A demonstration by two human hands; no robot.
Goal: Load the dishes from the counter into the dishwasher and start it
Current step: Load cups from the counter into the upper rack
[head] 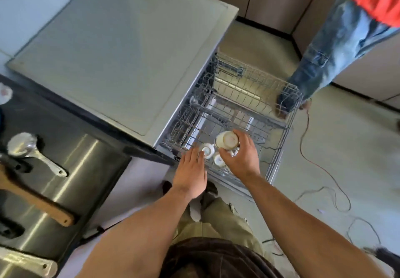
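The dishwasher's wire rack (281, 147) is pulled out over the floor beside the grey dishwasher body (121, 50). My right hand (240, 158) grips a white cup (227, 140), held upside down over the near part of the rack. Two smaller white cups (207, 150) (218, 160) sit upside down in the rack's near corner. My left hand (191, 172) has straight fingers, with the fingertips touching the left small cup.
On the steel counter (82, 169) at left lie a metal ladle (32, 150), a wooden-handled tool (36, 202) and a metal utensil (28, 262). Another person's leg (324, 56) stands at the rack's far corner. Cables (320, 169) trail on the floor at right.
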